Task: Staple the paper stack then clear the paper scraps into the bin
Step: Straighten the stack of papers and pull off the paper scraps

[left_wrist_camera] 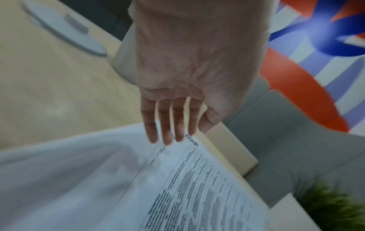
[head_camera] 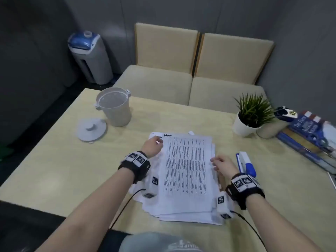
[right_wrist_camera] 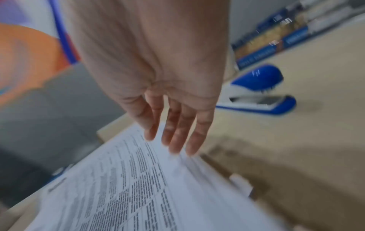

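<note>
- Resting straight-fingered on the paper stack [head_camera: 187, 171]: left hand [head_camera: 152, 146] at its far left corner, right hand [head_camera: 222, 165] at its right edge, neither gripping.
- Lying just right: blue stapler [head_camera: 245, 163].
- Printed text too blurred to read.

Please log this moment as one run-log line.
stage: squaring paper stack | left hand: open, at far-left corner | right hand: open, at right edge | stapler: untouched | bin: lid off
</note>
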{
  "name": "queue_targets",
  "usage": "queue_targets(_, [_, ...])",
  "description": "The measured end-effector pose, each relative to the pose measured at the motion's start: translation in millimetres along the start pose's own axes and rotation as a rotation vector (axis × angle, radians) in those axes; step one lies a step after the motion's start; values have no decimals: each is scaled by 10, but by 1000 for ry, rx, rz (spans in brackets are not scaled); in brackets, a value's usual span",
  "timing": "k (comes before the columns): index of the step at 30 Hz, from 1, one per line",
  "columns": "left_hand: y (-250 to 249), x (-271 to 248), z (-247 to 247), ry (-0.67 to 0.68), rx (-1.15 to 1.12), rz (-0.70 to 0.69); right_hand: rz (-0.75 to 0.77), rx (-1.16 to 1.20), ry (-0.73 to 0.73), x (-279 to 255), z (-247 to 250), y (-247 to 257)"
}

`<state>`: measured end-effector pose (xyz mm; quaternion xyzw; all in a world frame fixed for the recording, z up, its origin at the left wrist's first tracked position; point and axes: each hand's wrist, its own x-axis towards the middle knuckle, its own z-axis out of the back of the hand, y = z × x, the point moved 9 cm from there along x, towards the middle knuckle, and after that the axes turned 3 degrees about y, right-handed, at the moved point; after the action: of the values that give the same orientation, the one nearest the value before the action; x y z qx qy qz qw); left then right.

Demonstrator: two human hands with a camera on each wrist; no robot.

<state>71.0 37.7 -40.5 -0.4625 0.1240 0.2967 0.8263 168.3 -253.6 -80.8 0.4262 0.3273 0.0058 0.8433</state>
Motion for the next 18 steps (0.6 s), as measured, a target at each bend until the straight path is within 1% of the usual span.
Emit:
queue_targets(2, [134,101,-49,15,103,135,-26,-59,-128,62,116,26])
queue_targets(3, [212,161,-76,25,148,199,-49,-76,-162,101,141,21])
queue_targets(5, [325,208,-76,2,185,297,-93,-86,-166,140,97,2])
queue_targets(7, [443,240,-79,-31,139,371,-146,-96,-155,169,29,-63])
queue_targets(10, [608,276,-117,-43,-88,427,-196,-49,-175,167,19,-86])
queue_targets(13, [656,290,-90,-144,-237,387,-219,26,-165,208,8,-127])
queue_targets(15, [538,217,-163,-108,-308,319,-214,39,-155,245,2,-143])
queue_targets(18, [375,99,-304,-42,-381,218,-168,56,-148,290,-28,-170])
